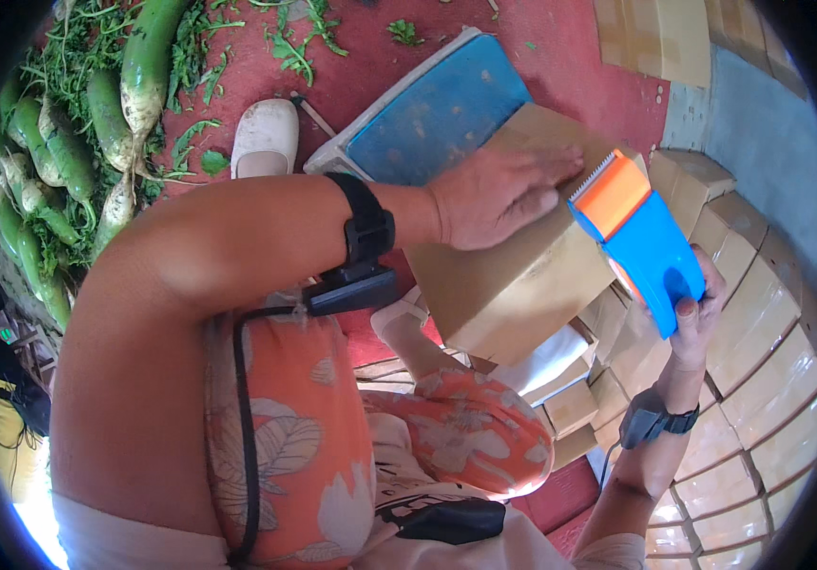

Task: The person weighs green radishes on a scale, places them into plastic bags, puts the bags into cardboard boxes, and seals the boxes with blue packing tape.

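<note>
My left hand (497, 197) lies flat over the top of a brown cardboard box (515, 285), fingers pointing right and holding nothing. In my right hand (697, 313) is a blue and orange tape dispenser (654, 246), gripped by its lower end. Its toothed orange head is raised at the box's right edge, close to my left fingertips. Whether tape runs from it to the box I cannot tell. Behind the box, and partly hidden by it, is what looks like a platform scale (444, 107) with a blue top and a pale frame.
Green radishes (148, 64) with leafy tops are heaped at the left on the red floor covering (565, 43). Stacked cardboard boxes (757, 313) fill the right side. Flattened cardboard (654, 39) lies at the upper right. A pale shoe (266, 135) is beside the scale.
</note>
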Demonstrator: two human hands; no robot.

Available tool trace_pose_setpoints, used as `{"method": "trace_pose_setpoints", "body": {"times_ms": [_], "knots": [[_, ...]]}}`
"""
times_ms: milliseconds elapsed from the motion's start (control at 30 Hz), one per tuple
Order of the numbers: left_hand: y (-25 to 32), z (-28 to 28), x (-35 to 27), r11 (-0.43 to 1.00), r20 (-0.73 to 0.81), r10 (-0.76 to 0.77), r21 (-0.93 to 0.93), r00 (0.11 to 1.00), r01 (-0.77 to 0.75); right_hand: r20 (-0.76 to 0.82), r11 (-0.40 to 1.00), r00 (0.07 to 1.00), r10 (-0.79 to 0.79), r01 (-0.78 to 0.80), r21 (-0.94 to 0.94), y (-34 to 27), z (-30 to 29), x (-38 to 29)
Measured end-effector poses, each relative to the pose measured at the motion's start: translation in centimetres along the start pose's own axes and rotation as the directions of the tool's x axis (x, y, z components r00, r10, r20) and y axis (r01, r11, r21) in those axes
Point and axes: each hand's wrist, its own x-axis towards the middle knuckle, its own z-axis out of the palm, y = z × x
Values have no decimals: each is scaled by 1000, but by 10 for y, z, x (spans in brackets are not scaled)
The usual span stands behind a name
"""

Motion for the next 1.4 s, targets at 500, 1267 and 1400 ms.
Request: {"method": "trace_pose_setpoints", "body": {"times_ms": [500,1267,1400], "knots": [[-3,-99,-20,986,409,-11,157,913,-58,118,999,993,26,-21,-38,-25,8,19],[59,87,62,598,932,79,239,353,-766,25,985,993,-112,114,-127,-13,26,20],[52,94,61,573,938,99,219,332,-790,77,992,992,-100,105,-68,1,18,13]]}}
